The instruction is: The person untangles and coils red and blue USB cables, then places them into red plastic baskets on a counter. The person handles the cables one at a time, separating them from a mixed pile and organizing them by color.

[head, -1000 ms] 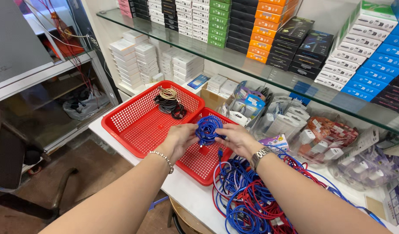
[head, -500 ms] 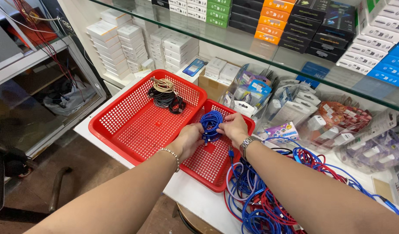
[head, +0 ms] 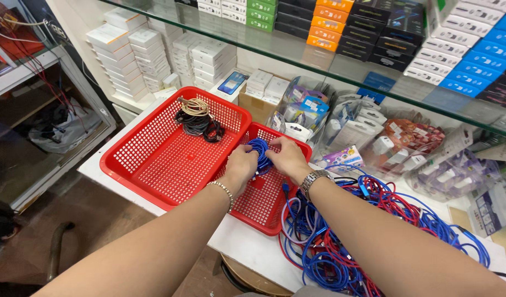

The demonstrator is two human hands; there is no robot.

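Over the smaller red perforated plastic basket [head: 266,201], both hands meet on a coiled bundle of blue cable [head: 259,154]: the left hand [head: 241,168] curls its fingers around the near side of the coil, and the right hand [head: 288,158] clamps down on it from the far side, so each hand is closed on the same bundle, just above the basket's mesh floor. A thin bead bracelet [head: 225,193] sits on the left wrist, a metal-band wristwatch [head: 313,180] on the right. Just beside this basket stands a larger red perforated plastic basket [head: 159,159], touching it along one side, with a few coiled cables in beige, grey and black [head: 197,116] lying in its far corner. On the white tabletop [head: 244,247], under the right forearm, sprawls a loose tangle of blue and red cables [head: 341,236]. Clear packets of small accessories [head: 374,137] crowd the space under the glass shelf [head: 341,69] behind.
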